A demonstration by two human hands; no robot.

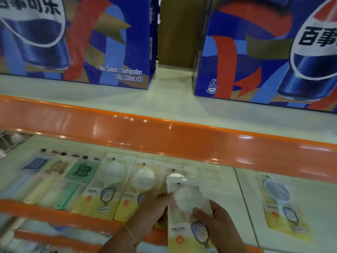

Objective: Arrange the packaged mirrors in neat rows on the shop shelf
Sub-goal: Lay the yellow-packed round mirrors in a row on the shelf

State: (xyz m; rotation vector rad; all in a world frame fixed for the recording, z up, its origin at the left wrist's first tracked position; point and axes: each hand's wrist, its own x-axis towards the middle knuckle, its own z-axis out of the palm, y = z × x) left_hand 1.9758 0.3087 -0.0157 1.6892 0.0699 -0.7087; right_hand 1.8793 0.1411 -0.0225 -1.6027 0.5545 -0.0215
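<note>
A: While the frame is blurry, biggest stuff first: two blue cola cartons, left carton [76,39] and right carton [264,52], stand on the upper shelf [164,99], well apart, brown box [176,30] in the gap behind them.

B: Then the orange shelf edge [164,139]?

A: Yes, runs across the whole view. Below it is the lower shelf [218,181], pale, with packaged mirrors lying flat.

B: Row layout?

A: Left side: three packs side by side, blue pack [34,172], beige pack [54,174], green pack [80,176]. Next to them two white-mirror packs, first white pack [107,185] and second white pack [138,189], edges touching or nearly. One lone pack [280,201] lies well apart on the right, slightly tilted.

B: Held item?

A: Held mirror pack [187,212], upright in view, over the front of the lower shelf, just right of the second white pack, overlapping another pack [175,172] behind it.

B: Hands?

A: Left hand [155,209] grips its left edge, fingers curled on it. Right hand [217,225] grips the right side, thumb across the front. Thin bracelet [131,236] on the left wrist.
</note>
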